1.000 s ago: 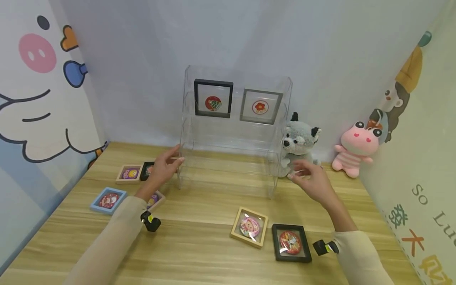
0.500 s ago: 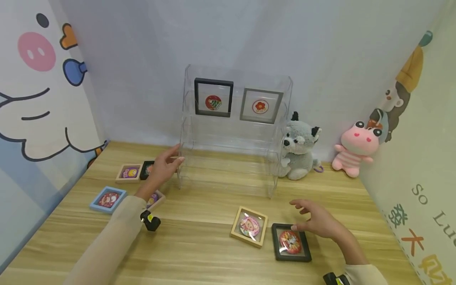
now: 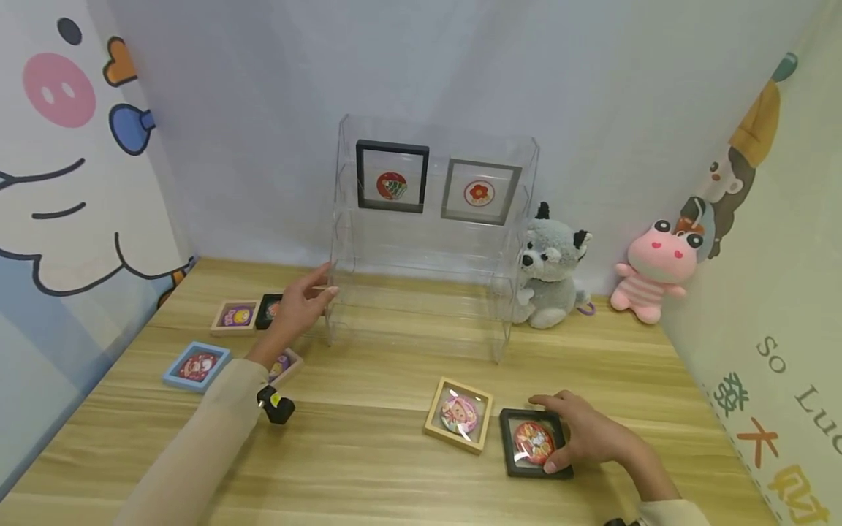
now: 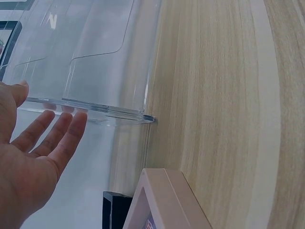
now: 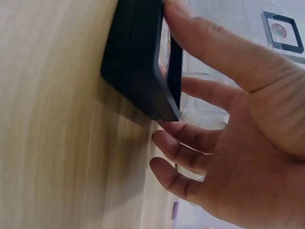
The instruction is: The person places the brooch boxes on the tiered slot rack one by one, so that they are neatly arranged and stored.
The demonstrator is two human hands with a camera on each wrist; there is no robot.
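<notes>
In the head view, a clear acrylic tiered rack (image 3: 421,299) stands near the back wall. Two square frames with round badges rest on its upper part: a black frame (image 3: 392,146) and a grey frame (image 3: 482,219). My left hand (image 3: 297,310) is at the rack's left side, fingertips by the side panel (image 4: 95,106), fingers loosely extended. Over a black badge frame (image 3: 504,443) on the table, my right hand (image 3: 592,431) spreads thumb and forefinger. The thumb (image 5: 205,36) lies at that frame's edge; the other fingers reach past its far side without a visible grip.
A yellow badge frame (image 3: 487,431) lies left of the black one. On the left are a blue frame (image 3: 177,380), a beige frame (image 3: 220,331), another black frame (image 3: 264,313) and a partly hidden beige frame (image 3: 292,369). A grey plush (image 3: 552,277) and a pink plush (image 3: 658,263) sit at the back right.
My right hand has moved from beside the grey plush down towards me, onto the black badge frame on the table. My left hand has stayed at the rack.
</notes>
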